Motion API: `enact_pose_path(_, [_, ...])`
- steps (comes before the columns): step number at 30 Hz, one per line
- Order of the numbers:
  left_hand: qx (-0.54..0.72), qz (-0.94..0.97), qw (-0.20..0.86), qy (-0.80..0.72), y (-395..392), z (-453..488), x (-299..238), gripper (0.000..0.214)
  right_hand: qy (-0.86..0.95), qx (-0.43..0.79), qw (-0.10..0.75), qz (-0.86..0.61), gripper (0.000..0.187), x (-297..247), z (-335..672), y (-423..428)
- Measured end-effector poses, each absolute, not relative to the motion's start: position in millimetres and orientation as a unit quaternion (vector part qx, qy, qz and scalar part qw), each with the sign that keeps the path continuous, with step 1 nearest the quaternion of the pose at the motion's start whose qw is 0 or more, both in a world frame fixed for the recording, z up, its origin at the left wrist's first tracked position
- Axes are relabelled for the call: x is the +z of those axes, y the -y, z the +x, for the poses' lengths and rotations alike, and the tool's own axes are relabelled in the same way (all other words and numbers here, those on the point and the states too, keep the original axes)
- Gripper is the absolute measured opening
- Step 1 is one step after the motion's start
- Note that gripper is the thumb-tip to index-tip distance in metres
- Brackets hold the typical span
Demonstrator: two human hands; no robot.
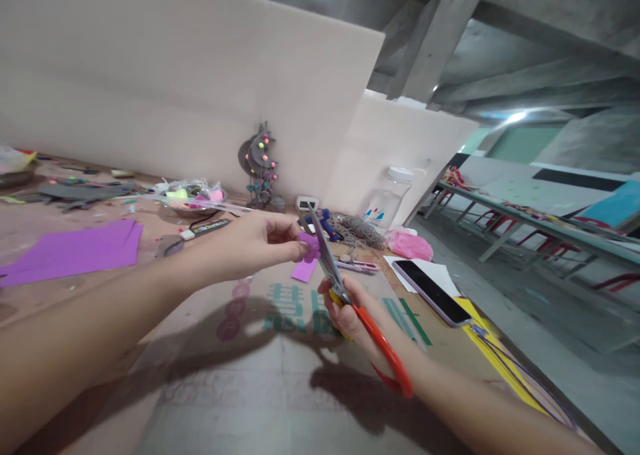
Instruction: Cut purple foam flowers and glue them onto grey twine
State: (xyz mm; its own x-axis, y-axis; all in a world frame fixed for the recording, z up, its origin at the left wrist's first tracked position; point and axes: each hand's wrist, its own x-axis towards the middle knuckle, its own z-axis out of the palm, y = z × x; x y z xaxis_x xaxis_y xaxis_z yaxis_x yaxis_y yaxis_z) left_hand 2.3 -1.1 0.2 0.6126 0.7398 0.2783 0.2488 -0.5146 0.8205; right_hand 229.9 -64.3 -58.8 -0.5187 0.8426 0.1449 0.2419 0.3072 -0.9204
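Note:
My left hand (265,241) pinches a small purple paper piece (311,245) with a scalloped edge between thumb and fingers. Scissors (327,258) with red and yellow handles are gripped in my right hand (357,308). Their blades are spread and point up and away, right beside the paper piece. Under my left fingertips, a purple paper strip (303,270) lies on the printed cardboard (240,368). A larger stack of purple sheets (80,248) lies to the left.
Behind stand a grey crescent ornament with coloured beads (261,161) and a clear plastic bottle (387,198). A bowl of bright pieces (193,198), a utility knife (205,229), grey yarn (357,231) and a pink bag (409,243) surround the work area. A phone (431,291) lies right.

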Motion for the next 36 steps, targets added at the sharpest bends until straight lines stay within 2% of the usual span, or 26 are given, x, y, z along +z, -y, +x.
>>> enact_pose_path(14, [0.330, 0.802, 0.398, -0.299, 4.2, 5.6, -1.2, 0.012, 0.752, 0.435, 0.327, -0.371, 0.048, -58.4, 229.2, 66.1])
enact_pose_path(36, [0.328, 0.800, 0.375, -0.335, 1.8, 0.9, 3.7, 0.022, 0.707, 0.464, 0.348, -0.404, 0.053, -62.3, 226.8, 64.8])
